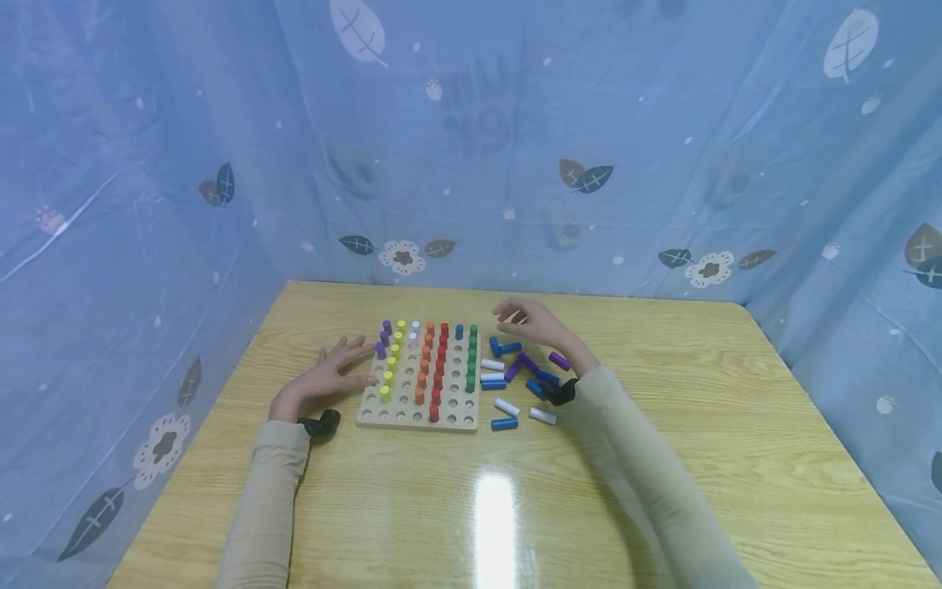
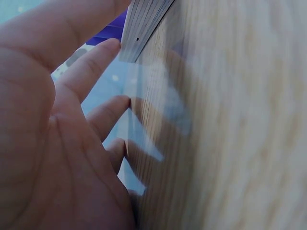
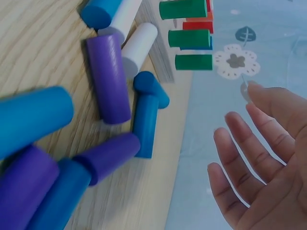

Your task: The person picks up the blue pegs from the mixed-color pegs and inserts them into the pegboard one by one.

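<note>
A wooden pegboard (image 1: pixel 426 424) lies on the table with columns of coloured pegs standing in it. My left hand (image 1: pixel 325 381) is at its left side, fingers spread and fairly straight, with fingertips at the board's edge. The purple column holds three pegs, the white column two, and one blue peg (image 1: pixel 459 331) stands at the far end of its column. My right hand (image 1: pixel 539 324) hovers beyond the board's far right corner, its fingers loosely bent and holding nothing. Below it lie loose blue pegs, a purple peg (image 3: pixel 109 79) and white pegs (image 3: pixel 139 50).
Several loose pegs are scattered right of the board, among them a blue peg (image 1: pixel 504 424) and a white peg (image 1: pixel 543 416) near the front. A leaf-patterned blue curtain (image 1: pixel 508 164) hangs behind the table (image 1: pixel 706 425). Light glares off the tabletop in front.
</note>
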`<state>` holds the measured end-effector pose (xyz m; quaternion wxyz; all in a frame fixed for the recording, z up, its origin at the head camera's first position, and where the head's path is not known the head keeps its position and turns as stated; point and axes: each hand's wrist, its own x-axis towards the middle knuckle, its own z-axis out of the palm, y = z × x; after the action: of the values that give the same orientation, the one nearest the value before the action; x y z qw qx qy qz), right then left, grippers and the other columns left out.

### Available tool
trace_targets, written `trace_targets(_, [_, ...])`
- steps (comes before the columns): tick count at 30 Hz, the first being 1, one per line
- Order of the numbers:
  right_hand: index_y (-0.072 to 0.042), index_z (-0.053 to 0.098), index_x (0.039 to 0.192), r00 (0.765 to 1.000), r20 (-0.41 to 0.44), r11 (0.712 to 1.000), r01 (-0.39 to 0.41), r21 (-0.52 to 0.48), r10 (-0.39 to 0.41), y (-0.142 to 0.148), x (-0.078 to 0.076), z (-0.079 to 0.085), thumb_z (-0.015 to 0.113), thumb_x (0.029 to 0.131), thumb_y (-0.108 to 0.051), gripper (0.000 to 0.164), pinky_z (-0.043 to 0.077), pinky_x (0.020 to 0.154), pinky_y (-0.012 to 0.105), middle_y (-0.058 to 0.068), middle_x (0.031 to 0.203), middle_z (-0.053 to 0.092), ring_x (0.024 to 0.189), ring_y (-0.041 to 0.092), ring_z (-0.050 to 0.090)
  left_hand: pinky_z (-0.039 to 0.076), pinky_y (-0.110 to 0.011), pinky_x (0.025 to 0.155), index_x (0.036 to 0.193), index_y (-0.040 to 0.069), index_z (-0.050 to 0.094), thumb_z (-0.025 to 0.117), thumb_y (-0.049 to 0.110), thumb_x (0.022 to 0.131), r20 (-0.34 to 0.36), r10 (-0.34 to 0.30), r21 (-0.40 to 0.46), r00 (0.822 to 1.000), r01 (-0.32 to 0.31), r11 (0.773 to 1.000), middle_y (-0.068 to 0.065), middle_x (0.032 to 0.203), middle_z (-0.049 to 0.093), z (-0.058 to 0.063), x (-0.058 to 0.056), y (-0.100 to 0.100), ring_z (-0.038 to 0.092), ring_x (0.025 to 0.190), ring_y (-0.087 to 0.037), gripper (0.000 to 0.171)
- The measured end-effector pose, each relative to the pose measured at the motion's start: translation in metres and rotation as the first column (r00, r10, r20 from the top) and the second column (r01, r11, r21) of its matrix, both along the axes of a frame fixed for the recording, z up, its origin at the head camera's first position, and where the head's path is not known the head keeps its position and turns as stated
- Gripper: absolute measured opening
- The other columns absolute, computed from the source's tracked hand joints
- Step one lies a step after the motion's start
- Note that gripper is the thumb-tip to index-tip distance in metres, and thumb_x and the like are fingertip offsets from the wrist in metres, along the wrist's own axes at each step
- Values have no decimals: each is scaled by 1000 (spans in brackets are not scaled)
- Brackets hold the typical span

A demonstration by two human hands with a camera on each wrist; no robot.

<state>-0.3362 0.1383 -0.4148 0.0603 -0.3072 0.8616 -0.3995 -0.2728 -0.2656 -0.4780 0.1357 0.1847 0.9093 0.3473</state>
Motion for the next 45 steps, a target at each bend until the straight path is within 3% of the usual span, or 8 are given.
trace_targets(5, [7,56,116,1000,-1,1000,-15,26,15,5,20,23,58,90,-4,28,51,85,45,27,106,60,94,38,60,-20,-60,105,147,19,28,62,44,86,-1,0,-3,1000,0,1000,-16,155,6,1,0,0,-12,140,-39,74])
trace_targets(9, [8,56,116,1000,0,1000,-15,24,15,12,26,27,58,90,-4,28,51,83,45,28,105,60,92,39,60,-20,-60,106,147,19,28,62,44,85,-6,-5,2,1000,5,1000,-17,155,6,1,0,0,-12,140,-39,75])
trace_targets(19, [2,57,118,1000,-7,999,20,43,-19,34,7,-8,60,91,-15,32,52,83,45,21,107,62,94,32,61,-21,-60,105,146,22,29,62,48,84,2,2,13,1000,-2,1000,-15,156,5,-6,-2,-3,-13,141,-37,75])
trace_targets(26, [1,58,118,1000,4,999,28,44,-28,45,5,-13,61,90,-16,33,53,82,39,13,105,63,93,25,61,-21,-60,105,146,22,29,62,46,85,-3,-3,13,1000,3,1000,-16,155,6,-6,-2,-2,-13,141,-37,74])
trace_targets(45, [2,59,116,1000,25,997,3,83,-5,62,16,-19,62,88,-9,30,54,79,38,11,96,64,85,25,64,-22,-59,105,146,21,31,62,45,85,-6,-5,34,1000,5,999,-15,155,6,-6,-2,-3,-13,141,-37,72])
